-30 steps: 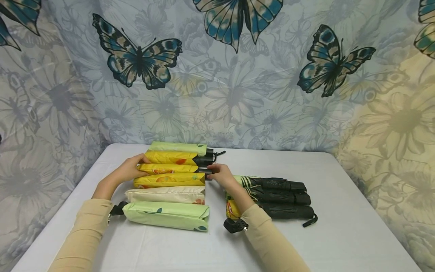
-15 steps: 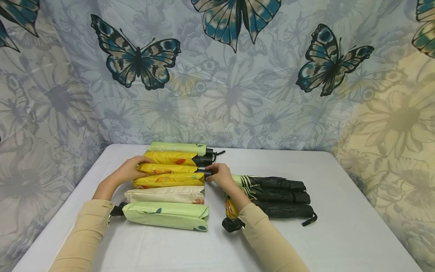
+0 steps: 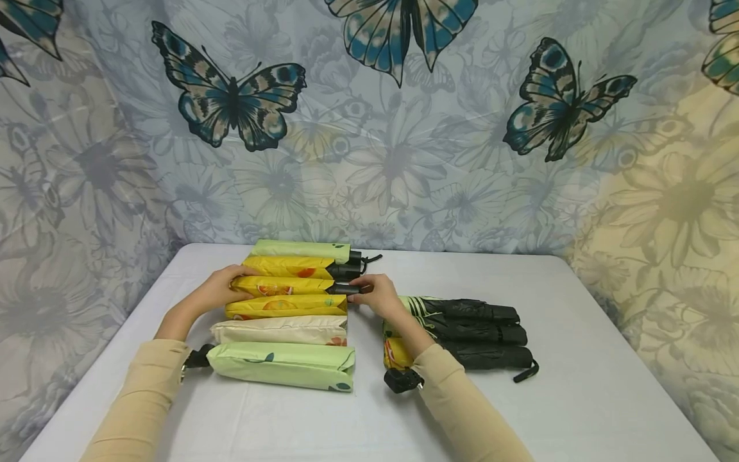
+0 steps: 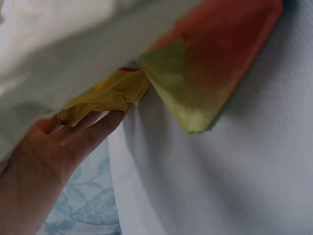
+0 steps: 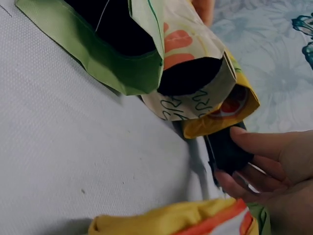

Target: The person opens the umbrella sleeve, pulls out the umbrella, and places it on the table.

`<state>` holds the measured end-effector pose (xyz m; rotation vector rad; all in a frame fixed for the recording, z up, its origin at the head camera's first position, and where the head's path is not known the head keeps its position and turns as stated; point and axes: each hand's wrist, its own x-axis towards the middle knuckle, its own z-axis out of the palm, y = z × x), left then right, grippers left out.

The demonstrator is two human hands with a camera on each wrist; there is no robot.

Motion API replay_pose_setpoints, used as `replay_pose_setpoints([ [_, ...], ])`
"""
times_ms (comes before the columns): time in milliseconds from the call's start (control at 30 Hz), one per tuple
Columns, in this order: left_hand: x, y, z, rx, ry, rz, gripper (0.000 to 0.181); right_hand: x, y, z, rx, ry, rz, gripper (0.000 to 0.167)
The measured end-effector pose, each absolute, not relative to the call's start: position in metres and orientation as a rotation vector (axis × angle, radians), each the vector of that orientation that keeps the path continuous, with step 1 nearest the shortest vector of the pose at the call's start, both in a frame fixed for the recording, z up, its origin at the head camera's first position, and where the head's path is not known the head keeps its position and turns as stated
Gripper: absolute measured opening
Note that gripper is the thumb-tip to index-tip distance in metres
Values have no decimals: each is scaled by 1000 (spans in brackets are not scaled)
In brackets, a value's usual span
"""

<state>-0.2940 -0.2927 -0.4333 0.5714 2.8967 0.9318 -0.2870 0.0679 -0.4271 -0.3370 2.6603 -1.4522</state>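
Near side of the fingers, light-green (image 3: 277, 366), cream (image 3: 274, 331) and yellow fabric sleeves (image 3: 308, 307) appear unfilled; three folded black-fabric umbrellas (image 3: 482, 334) lie unsleeved, rightward. The left hand (image 3: 218, 291) pinches an orange-printed yellow sleeve (image 3: 283, 286); the right hand's (image 3: 378, 298) fingers grip its protruding black umbrella handle (image 3: 342, 289), apparently mostly inserted. Beyond, two sleeves (image 3: 294, 265) appear filled.

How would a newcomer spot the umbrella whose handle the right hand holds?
On the white table, look at the left row of six umbrellas. Among its three yellow ones, take the middle umbrella, third from the patterned backdrop. Unlike its neighbours, its black handle is pinched by the right hand.
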Motion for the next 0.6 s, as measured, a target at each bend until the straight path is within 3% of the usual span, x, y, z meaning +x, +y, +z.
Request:
replay_pose_setpoints([
  [300,-292,-295,-435,562,2851,987,49,-288,76,-424,-312,2641,-1427,29],
  [600,-292,-297,-436,541,2835,1003,50,-287,81,-412,-101,2437,-1594,38],
])
